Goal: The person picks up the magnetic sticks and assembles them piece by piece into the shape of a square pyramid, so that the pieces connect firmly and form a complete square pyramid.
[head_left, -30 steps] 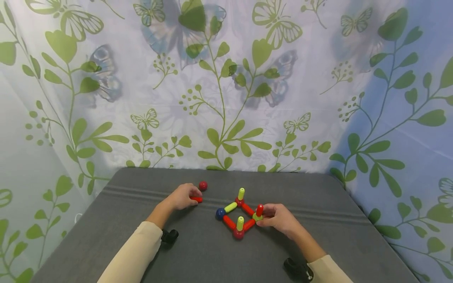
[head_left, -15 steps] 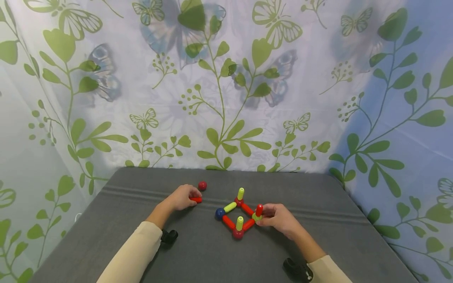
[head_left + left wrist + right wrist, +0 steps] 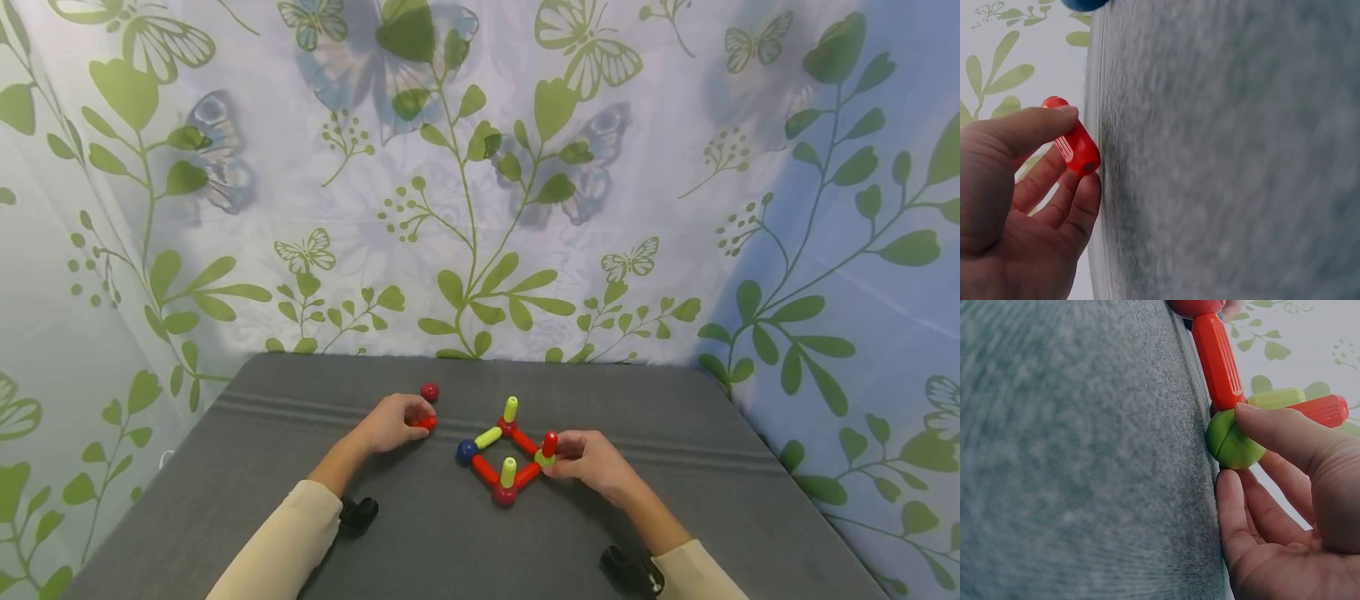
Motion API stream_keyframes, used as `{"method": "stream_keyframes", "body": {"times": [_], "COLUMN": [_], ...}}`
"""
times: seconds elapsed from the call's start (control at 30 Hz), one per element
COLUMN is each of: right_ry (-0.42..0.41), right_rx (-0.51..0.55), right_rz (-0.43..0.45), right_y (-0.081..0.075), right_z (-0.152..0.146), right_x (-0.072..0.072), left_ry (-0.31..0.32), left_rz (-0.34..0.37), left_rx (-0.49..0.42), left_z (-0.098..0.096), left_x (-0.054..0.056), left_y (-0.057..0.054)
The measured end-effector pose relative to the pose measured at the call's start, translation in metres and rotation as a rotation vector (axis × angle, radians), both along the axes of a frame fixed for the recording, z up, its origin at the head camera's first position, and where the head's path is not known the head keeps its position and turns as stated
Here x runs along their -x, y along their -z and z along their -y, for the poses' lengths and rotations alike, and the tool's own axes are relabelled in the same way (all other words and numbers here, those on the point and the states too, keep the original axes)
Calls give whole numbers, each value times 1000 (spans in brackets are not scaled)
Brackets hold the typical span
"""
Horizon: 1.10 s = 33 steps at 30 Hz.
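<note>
Between thumb and fingers, my left hand (image 3: 392, 423) pinches a red magnetic rod (image 3: 1075, 140). To its right lies a four-sided frame of rods and balls. A blue ball (image 3: 467, 452) forms its left corner, with red balls at the far corner (image 3: 507, 426) and near corner (image 3: 505, 494). My right hand (image 3: 594, 468) grips the green ball (image 3: 1232, 440) at the right corner. A red rod (image 3: 550, 443) stands up from that ball. Yellow-green rods stand on the far and near red balls. One yellow-green rod (image 3: 488, 437) and several red rods form the sides.
A loose red ball (image 3: 430, 392) lies beyond my left hand on the grey table (image 3: 420, 533). Black wrist-camera mounts sit under both wrists. A curtain (image 3: 480, 183) printed with leaves and butterflies hangs behind the table.
My left hand has shifted slightly to the right, and the red rod in its fingers has turned and moved with it. The right hand and the frame stay in place.
</note>
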State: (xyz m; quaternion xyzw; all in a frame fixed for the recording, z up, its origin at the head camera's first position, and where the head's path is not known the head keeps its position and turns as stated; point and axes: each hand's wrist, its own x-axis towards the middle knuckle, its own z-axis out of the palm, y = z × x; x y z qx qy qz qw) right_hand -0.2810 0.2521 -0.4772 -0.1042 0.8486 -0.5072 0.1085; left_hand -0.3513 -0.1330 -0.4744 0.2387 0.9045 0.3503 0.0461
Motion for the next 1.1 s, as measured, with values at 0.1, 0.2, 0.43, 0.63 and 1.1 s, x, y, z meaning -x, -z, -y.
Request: {"method": "stream_keyframes", "body": {"times": [0.1,0.2,0.43,0.63,1.1], "right_ry": [-6,-16,-16,-16,-30], "right_rx": [0,3,16,12,5], "right_rz": [-2,-4,9,7,-11], "right_y": [-1,-1,-2,0,-1], "right_z": [0,-1,-2,-2,-2], "right_x": [0,-1,1,2,0], "left_ry": [0,-2,-7,-15,41], "left_rz": [16,29,49,78,83], "left_rx": [-63,-146,-320,-402,-429], "left_z": [-5,-12,-31,-43,-58], "left_x": [-5,-11,-24,-30,-36], "left_y": [-2,-4,-9,-11,-8]}}
